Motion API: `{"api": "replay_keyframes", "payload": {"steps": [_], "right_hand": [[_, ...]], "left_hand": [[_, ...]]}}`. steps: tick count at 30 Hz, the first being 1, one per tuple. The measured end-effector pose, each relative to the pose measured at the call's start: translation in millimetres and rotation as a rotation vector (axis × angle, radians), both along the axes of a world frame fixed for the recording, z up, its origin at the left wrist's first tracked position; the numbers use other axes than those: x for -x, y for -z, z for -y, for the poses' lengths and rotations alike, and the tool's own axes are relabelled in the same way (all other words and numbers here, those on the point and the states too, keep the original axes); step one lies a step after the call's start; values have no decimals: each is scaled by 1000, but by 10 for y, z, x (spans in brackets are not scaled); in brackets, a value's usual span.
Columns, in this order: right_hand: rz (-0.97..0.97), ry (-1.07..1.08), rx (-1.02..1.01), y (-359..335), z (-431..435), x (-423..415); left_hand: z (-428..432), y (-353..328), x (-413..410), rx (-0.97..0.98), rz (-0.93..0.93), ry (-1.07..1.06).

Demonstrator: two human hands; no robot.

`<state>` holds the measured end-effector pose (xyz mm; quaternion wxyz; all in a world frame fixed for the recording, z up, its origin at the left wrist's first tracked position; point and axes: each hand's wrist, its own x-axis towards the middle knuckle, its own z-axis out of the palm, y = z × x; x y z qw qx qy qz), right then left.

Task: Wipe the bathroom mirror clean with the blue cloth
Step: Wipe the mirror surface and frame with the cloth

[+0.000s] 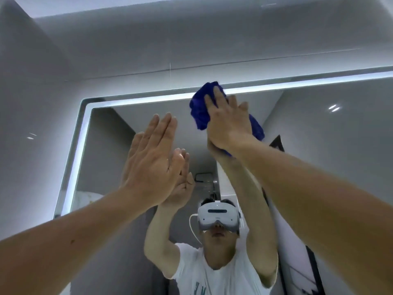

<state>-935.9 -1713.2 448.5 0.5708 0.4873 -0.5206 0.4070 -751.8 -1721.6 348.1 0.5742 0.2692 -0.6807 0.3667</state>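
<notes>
The bathroom mirror fills the middle of the view, with a lit white strip along its top and left edges. A crumpled blue cloth lies against the glass just under the top strip. My right hand presses it flat with straight, spread fingers. Lower and to the left, my left hand lies flat on the glass, fingers straight and together, holding nothing. Both arms reach up from the bottom corners. The cloth's middle is hidden under my right hand.
Grey tiled wall surrounds the mirror above and to the left. The glass reflects a person in a white headset and white T-shirt, both raised arms, and a dark door frame at the lower right.
</notes>
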Motion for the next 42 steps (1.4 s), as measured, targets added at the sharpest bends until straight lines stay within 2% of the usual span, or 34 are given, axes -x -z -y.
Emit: {"api": "replay_keyframes", "payload": {"steps": [2, 5, 6, 8, 10, 13, 14, 15, 16, 19, 22, 24, 26, 27, 29, 31, 33, 35, 36, 38, 42], "right_hand": [[-209, -48, -23, 579, 69, -58], [-473, -112, -206, 1657, 62, 160], [-553, -101, -259, 1890, 26, 317], [-632, -32, -285, 1923, -112, 685], [-484, 65, -196, 1603, -214, 920], [65, 58, -59, 959, -255, 844], [211, 33, -56, 867, -218, 711], [261, 2, -49, 876, -168, 557], [219, -18, -47, 980, -107, 418], [-98, -78, -82, 1794, 15, 185], [-348, -102, -260, 2707, -8, 326], [-541, -60, -351, 2939, -69, 541], [-639, 6, -375, 2769, -120, 770], [-614, 34, -345, 2573, -142, 874], [-387, 100, -188, 2059, -199, 1038], [-61, 146, -65, 1418, -241, 1078], [234, 106, -37, 770, -248, 912], [368, 12, -81, 311, -201, 596], [344, -6, -85, 220, -162, 407], [176, -34, -69, 327, -60, 53], [-225, -121, -91, 1441, 129, -285]], "left_hand": [[3, 53, 29, -8, 1, 10], [-2, 203, 119, -16, 35, 31], [-16, 254, 141, -19, 42, 49], [-58, 359, 173, -27, 47, 77], [-91, 488, 192, -46, 50, 86], [-104, 704, 238, -70, 63, 73], [-103, 757, 256, -75, 65, 70], [-100, 789, 267, -77, 63, 68], [-94, 804, 272, -75, 54, 69], [-69, 804, 262, -67, 27, 88], [-53, 849, 241, -81, 25, 95], [-51, 929, 234, -87, 44, 86], [-43, 1020, 224, -98, 61, 86], [-34, 1061, 215, -105, 72, 80], [-6, 1111, 158, -104, 83, 61], [5, 1092, 87, -88, 77, 50], [-2, 1002, 31, -65, 70, 42], [-19, 893, -6, -45, 52, 46], [-25, 847, -15, -42, 48, 47], [-26, 776, -24, -34, 42, 43], [15, 733, -11, -73, 18, 59]]}}
